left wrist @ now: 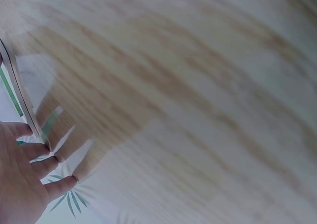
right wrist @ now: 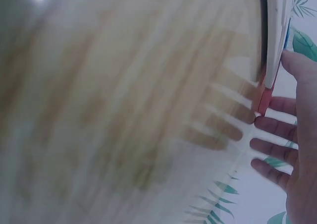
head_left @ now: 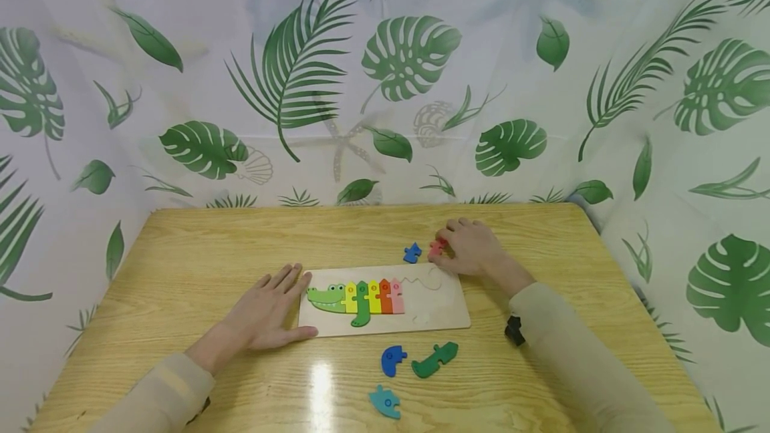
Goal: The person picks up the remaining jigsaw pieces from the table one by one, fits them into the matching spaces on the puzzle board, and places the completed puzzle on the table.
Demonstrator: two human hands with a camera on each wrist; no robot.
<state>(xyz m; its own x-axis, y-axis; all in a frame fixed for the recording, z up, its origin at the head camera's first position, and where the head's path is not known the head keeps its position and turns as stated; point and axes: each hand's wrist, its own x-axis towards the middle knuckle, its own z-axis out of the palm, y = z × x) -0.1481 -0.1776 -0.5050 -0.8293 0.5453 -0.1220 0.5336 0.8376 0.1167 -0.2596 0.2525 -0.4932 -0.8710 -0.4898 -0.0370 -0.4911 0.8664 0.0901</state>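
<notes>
A wooden crocodile puzzle board (head_left: 442, 306) lies on the table. Its left part holds a green head (head_left: 327, 299) and several coloured numbered pieces in a row; bare recess outlines show at its right. My left hand (head_left: 269, 309) rests at the board's left edge, fingers spread and thumb by the lower corner. Beyond the board's upper right corner, my right hand (head_left: 472, 248) has thumb and index finger about a red puzzle piece (head_left: 436, 247), pinching it at the tabletop. In the right wrist view, the red piece (right wrist: 262, 101) meets the fingertips. A blue piece (head_left: 412, 252) lies just left of it.
Nearer than the board lie a dark blue piece (head_left: 392, 360), a green leg piece (head_left: 436, 360) and a light blue piece (head_left: 386, 401). Behind the wooden table (head_left: 210, 239) hangs a leaf-patterned white cloth (head_left: 337, 85), which also runs along both sides.
</notes>
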